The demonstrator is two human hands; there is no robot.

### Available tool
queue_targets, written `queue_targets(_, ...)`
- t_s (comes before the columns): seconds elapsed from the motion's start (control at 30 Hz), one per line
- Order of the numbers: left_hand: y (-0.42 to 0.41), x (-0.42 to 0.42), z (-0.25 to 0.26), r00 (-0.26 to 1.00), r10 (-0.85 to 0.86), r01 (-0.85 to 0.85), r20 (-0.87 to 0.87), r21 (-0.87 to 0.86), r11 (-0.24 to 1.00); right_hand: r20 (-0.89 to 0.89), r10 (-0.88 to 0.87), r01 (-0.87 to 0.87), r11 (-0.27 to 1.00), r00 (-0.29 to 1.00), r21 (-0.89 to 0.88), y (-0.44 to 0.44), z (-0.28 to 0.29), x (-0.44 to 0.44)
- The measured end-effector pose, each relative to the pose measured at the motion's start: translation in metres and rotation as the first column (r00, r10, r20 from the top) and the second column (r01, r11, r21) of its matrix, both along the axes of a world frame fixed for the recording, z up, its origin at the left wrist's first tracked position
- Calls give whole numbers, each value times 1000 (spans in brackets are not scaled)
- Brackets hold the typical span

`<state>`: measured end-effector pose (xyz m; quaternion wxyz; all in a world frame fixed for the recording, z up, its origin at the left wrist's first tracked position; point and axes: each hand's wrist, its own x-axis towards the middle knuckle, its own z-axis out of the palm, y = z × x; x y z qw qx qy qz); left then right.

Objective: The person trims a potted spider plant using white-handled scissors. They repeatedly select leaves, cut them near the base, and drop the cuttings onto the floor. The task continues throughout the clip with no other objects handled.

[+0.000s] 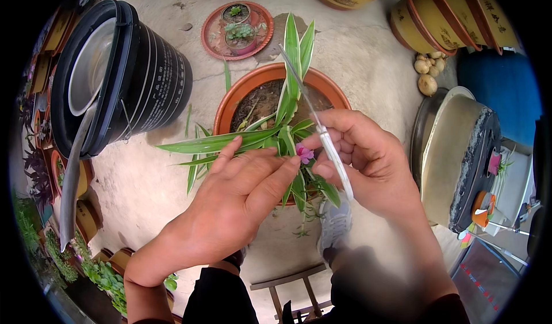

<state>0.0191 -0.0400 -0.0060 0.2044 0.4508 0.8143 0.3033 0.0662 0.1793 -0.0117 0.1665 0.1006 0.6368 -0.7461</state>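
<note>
A variegated green-and-white plant (292,82), like a spider plant, spreads over a round orange-rimmed pot (224,108) with dark soil. My left hand (243,186) lies over its long leaves, fingers stretched to the right; whether it grips any leaf cannot be told. In my right hand (366,160) is a thin metal tool with a white handle (334,162), its blade or shaft pointing up and left across the leaves. A small pink flower (305,153) sits between the fingertips of both hands. Leaves hide the near part of the pot.
At left stands a black bucket (151,78) holding a metal ladle or dipper (79,160). A red saucer (210,43) with small succulents lies beyond the pot. Stacked yellow pots (440,22), round bulbs (427,85) and a large metal basin (448,160) are at right. A wooden stool (293,281) is below.
</note>
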Motion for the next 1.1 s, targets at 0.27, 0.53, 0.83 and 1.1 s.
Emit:
queue_targets(0.27, -1, 10, -4, 996, 86, -85, -9, 71, 994, -72, 76, -67, 990, 994, 123, -17, -14, -15)
queue_targets(0.53, -15, 11, 5, 982, 189, -185, -22, 116, 976, -86, 94, -84, 991, 992, 106, -20, -21, -13)
queue_targets(0.83, -80, -6, -18, 670, 741, -735, 39, 175, 655, -40, 49, -44, 991, 998, 123, -17, -18, -11)
queue_targets(1.1, -79, -27, -56, 575, 576, -802, 580, 261, 537, -151, 47, -38, 997, 987, 63, -18, -26, -14)
